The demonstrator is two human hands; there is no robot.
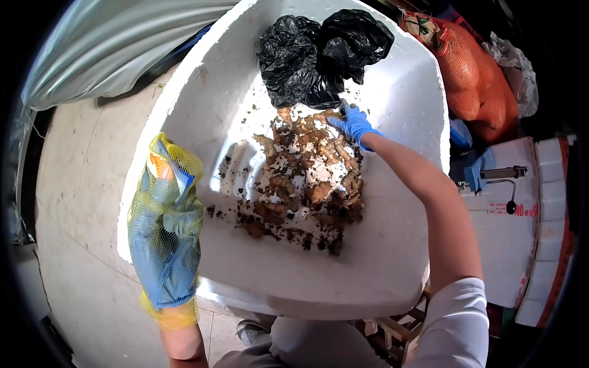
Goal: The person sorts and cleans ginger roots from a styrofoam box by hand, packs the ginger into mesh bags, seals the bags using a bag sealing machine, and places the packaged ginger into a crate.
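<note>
Yellow mesh netting (167, 251) covers the left hand (164, 208), so I cannot tell its fingers' state. Brown roots (319, 192) lie mid-floor in the white tub (392, 257); toward its far edge, beside black plastic (293, 67), the right hand (354, 124) meets them, fingers' grip unclear.

Blue glove (354, 124), pale short sleeve (457, 325).

The bare right arm (432, 196) stretches forward and inward from a pale grey fabric sleeve (457, 319); the right hand in a thin blue glove (356, 126) is turned leftward. The left hand (164, 236), covered by yellow mesh over blue material, extends forward, its grip hidden.
</note>
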